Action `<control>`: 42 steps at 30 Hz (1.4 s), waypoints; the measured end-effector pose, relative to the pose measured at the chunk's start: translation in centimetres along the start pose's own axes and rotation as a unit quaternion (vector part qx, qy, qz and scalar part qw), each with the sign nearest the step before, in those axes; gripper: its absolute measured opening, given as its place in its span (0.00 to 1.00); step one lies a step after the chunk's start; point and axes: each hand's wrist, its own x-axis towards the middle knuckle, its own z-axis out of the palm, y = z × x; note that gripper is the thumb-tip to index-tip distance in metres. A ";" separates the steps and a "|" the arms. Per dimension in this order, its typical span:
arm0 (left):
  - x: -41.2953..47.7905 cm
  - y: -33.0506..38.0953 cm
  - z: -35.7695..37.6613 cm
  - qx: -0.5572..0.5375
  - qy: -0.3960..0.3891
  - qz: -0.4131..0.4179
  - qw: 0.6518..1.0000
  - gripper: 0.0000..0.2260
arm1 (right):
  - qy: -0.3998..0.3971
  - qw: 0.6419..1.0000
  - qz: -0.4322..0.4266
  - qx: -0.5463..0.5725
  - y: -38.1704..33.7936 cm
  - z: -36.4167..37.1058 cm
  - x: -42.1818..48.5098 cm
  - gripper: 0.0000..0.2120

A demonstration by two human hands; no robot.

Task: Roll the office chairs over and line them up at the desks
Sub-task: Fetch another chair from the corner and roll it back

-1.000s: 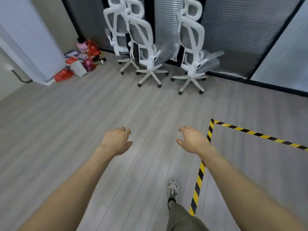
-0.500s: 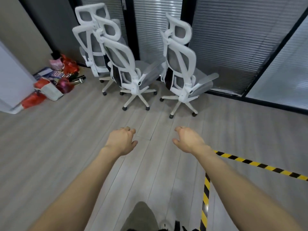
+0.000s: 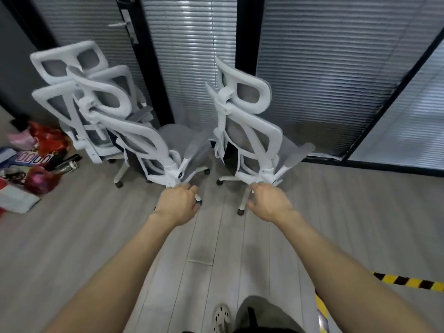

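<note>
Two empty, loosely curled hands, left hand [image 3: 179, 204] and right hand [image 3: 269, 203], hover at the left office chair [image 3: 144, 143] and right office chair [image 3: 252, 131]; seemingly no chair rolled yet.

Ahead of me, across the top of the frame, closed grey blinds [image 3: 324, 68] hang behind glass and catch bright streaks of light, split by black frames [image 3: 247, 44]. A silver door handle [image 3: 120, 25] sits at the upper centre-left. A dark grey wall [image 3: 14, 68] fills the upper left corner, and below it, at the left edge, a heap of red and pink bags [image 3: 45, 140] lies on the floor [image 3: 72, 248], which is pale grey planks under me, with yellow-and-black tape [image 3: 406, 282] stuck down at the lower right.
</note>
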 end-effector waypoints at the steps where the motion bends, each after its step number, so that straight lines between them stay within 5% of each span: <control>1: 2.4 -0.9 -0.5 0.006 0.012 0.009 1.000 0.17 | 0.015 1.000 0.007 0.001 -0.1 -1.0 2.2 0.19; 10: 23.5 -7.3 -3.1 0.011 0.054 0.068 0.996 0.20 | 0.200 0.979 0.021 0.021 0.2 -5.6 25.7 0.32; 14: 30.3 -9.4 -4.2 0.014 0.067 0.092 0.993 0.24 | 0.209 0.975 0.061 -0.042 -0.5 -6.0 34.2 0.49; 18: 36.4 -11.4 -4.9 -0.027 0.098 0.129 0.986 0.33 | 0.187 0.975 0.109 -0.047 -0.7 -5.4 38.1 0.50; 28: 48.8 -11.2 -4.6 -0.024 0.111 0.361 0.925 0.51 | 0.287 0.938 0.186 0.047 -1.8 -3.3 33.3 0.46; 42: 40.4 -7.0 -1.1 -0.031 0.154 0.548 0.822 0.54 | 0.331 0.881 0.329 0.077 -8.2 1.9 19.3 0.54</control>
